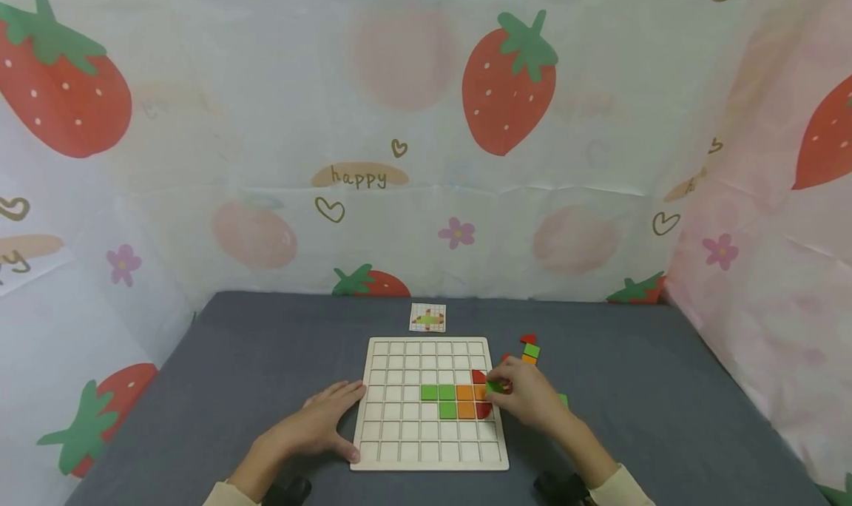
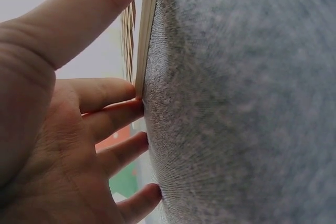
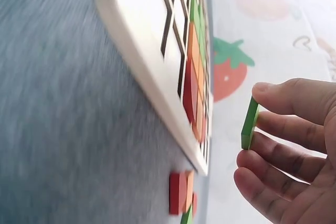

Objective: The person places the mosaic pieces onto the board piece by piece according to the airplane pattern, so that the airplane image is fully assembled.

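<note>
A light wooden grid board [image 1: 393, 447] lies on the grey cloth. My left hand [image 1: 318, 419] rests at its left edge, thumb and fingers spread; in the left wrist view the fingertips [image 2: 134, 90] touch the board's side and the cloth. Between thumb and fingers, my right hand [image 1: 535, 399] pinches a green tile [image 3: 251, 124], held over the board's right edge. Green squares [image 1: 447, 392], orange squares [image 1: 466, 410] and two red pieces sit in the grid's middle and right cells: one red piece [image 1: 478, 376] above, a rounded one [image 1: 484, 410] below.
Behind the board lies a small picture card [image 1: 427, 318] with a coloured grid pattern. Loose tiles lie right of the board: a red piece [image 1: 529, 339], a green square [image 1: 532, 350], an orange one [image 1: 529, 359] and others partly behind my right hand. Strawberry-print curtains [image 1: 426, 195] enclose the table.
</note>
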The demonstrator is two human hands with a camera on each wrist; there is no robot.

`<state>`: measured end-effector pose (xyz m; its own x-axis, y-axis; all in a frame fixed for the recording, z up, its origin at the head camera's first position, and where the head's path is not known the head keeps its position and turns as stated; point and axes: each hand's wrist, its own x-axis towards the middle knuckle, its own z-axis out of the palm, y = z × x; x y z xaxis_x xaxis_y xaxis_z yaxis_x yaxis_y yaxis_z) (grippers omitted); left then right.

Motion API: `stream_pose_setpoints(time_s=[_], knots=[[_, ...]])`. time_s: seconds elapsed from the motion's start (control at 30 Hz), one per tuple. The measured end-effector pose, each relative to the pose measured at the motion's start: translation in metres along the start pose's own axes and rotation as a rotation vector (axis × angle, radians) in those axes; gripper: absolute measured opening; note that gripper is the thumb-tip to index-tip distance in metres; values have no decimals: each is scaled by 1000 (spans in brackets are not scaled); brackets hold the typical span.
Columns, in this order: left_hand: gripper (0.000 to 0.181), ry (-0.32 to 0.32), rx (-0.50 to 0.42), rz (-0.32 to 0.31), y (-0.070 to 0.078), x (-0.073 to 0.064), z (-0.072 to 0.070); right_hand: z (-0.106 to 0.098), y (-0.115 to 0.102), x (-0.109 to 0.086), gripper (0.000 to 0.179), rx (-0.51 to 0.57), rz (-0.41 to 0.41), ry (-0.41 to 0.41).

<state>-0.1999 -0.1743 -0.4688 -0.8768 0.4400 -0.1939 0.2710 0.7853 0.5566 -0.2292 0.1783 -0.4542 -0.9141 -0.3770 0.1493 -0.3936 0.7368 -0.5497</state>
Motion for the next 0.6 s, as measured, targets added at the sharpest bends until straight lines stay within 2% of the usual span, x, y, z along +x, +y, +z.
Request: stream_pose_setpoints(time_s=[0.3,0.47,0.6], knots=[[106,-11,17,-41,0,3,0,12,-15,7,22,14,-44,-31],[105,-10,20,-36,-1,3,1,18,-21,11,22,33,-73,-73],[105,-8,15,-29,-1,3,1,23,-26,15,22,2,-95,-80]])
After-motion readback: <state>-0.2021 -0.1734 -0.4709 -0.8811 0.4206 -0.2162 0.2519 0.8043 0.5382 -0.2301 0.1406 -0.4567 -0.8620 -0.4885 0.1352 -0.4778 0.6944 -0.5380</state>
